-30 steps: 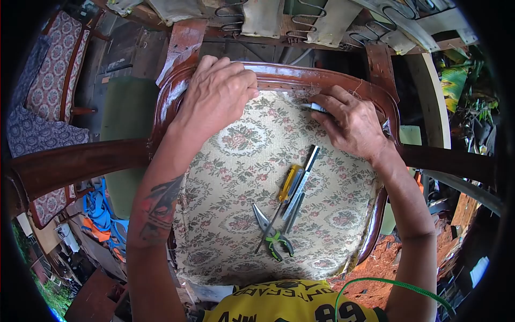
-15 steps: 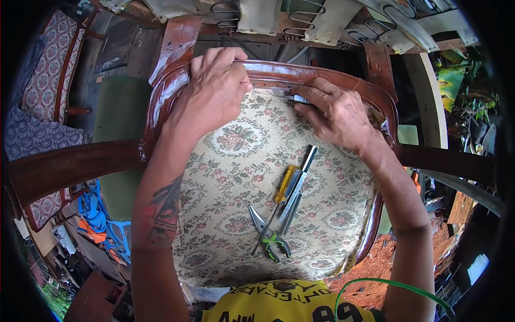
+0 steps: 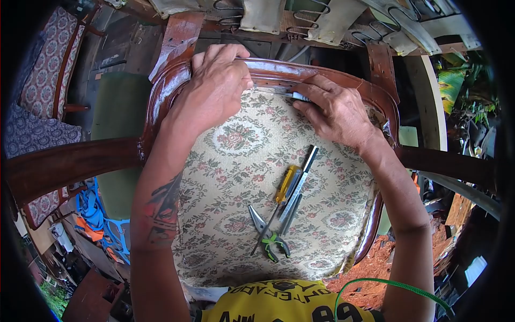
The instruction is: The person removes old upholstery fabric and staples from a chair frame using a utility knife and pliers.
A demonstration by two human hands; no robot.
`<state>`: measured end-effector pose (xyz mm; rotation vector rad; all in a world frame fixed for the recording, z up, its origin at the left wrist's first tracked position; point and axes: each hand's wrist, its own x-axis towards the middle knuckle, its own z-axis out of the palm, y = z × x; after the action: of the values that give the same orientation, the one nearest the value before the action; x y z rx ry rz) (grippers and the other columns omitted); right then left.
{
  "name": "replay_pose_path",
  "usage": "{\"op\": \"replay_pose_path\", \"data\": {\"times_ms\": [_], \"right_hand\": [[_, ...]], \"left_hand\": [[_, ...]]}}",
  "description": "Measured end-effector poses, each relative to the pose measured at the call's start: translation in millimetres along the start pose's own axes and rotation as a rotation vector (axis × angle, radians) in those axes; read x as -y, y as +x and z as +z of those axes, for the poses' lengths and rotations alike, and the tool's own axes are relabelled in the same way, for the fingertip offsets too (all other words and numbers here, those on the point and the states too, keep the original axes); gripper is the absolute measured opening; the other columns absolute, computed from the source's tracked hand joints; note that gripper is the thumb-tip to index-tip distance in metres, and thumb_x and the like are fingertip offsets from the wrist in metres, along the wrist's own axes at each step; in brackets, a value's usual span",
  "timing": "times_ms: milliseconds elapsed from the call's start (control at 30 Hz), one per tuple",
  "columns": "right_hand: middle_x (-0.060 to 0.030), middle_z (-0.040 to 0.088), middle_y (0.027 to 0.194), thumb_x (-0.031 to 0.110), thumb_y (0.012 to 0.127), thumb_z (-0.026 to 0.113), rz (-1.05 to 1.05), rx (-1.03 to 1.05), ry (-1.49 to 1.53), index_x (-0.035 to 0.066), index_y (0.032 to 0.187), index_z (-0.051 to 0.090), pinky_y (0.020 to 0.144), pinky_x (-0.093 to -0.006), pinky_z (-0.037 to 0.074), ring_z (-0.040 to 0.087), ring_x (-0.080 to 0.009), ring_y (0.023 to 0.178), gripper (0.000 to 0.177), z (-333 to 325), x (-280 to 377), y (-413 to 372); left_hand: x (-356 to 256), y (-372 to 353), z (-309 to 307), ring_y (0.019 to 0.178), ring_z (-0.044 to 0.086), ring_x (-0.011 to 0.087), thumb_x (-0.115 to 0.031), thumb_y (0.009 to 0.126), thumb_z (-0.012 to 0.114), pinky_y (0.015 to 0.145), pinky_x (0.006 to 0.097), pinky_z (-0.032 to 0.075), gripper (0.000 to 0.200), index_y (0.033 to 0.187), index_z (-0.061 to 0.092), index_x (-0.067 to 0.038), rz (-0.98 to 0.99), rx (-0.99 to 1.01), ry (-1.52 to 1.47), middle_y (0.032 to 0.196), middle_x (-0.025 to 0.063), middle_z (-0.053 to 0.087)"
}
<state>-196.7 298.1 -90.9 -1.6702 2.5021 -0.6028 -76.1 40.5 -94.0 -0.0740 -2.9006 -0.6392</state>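
A floral-patterned fabric panel [image 3: 225, 177] lies inside the carved wooden chair frame [image 3: 316, 72]. My left hand [image 3: 220, 80] is closed over the far rail at its left part, the thumb down by the fabric's upper edge. In my right hand [image 3: 338, 110] is a slim utility knife [image 3: 300, 96], of which only a pale end shows, held low along that same edge; the blade is hard to make out. On the fabric rest a yellow-handled screwdriver [image 3: 288, 182], a metal ruler-like strip [image 3: 294, 201] and green-and-black pliers [image 3: 276, 246].
Curved wooden arms [image 3: 75, 160] stick out on both sides of the frame. Beyond it stands a wooden structure with wire springs [image 3: 306, 24] and webbing. Another upholstered chair [image 3: 48, 64] is at the left. A green cord [image 3: 397, 283] loops near my right forearm.
My right hand and the knife have shifted only slightly along the fabric edge, and less of the blade shows. My left hand keeps its place on the rail.
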Motion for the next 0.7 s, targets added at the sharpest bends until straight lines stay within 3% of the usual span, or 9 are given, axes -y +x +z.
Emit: {"op": "replay_pose_path", "data": {"times_ms": [700], "right_hand": [[-0.0082,0.075,0.115,0.023,0.098,0.073,-0.04,0.006,0.005,0.011,0.125,0.076,0.077,-0.0436,0.065,0.077,-0.0313,0.092,0.03,-0.4,-1.2,4.2]], "left_hand": [[0.0,-0.5,1.6,0.135,0.053,0.0307,-0.008,0.094,0.074,0.114,0.0457,0.034,0.007,0.096,0.076,-0.001,-0.005,-0.023,0.004,0.139,0.0118,0.064]]}}
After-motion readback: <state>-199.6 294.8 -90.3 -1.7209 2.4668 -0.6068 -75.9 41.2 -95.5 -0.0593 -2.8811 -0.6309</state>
